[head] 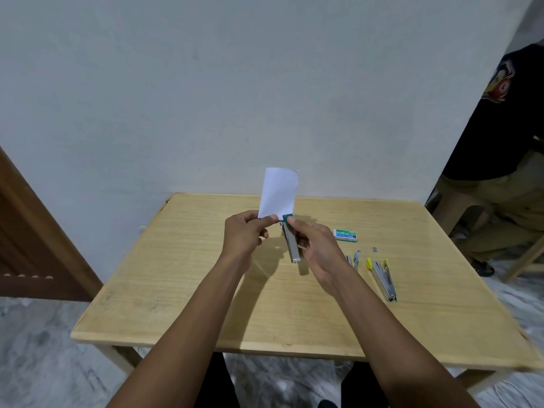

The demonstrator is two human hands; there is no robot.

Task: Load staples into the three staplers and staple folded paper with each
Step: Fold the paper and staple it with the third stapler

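My left hand (245, 234) pinches the lower corner of a folded white paper (279, 193), held upright above the wooden table (206, 290). My right hand (316, 245) grips a green-tipped metal stapler (290, 241), its head set against the paper's lower edge next to my left thumb. On the table to the right lie a yellow-tipped stapler (382, 278) and a light-blue-tipped stapler (354, 260), partly hidden by my right wrist. A small staple box (346, 235) lies beyond them.
A tiny loose piece (374, 248) lies near the box. A person in dark clothes sits at the right edge (500, 142). A brown door (35, 231) is at the left, and a plain wall stands behind the table.
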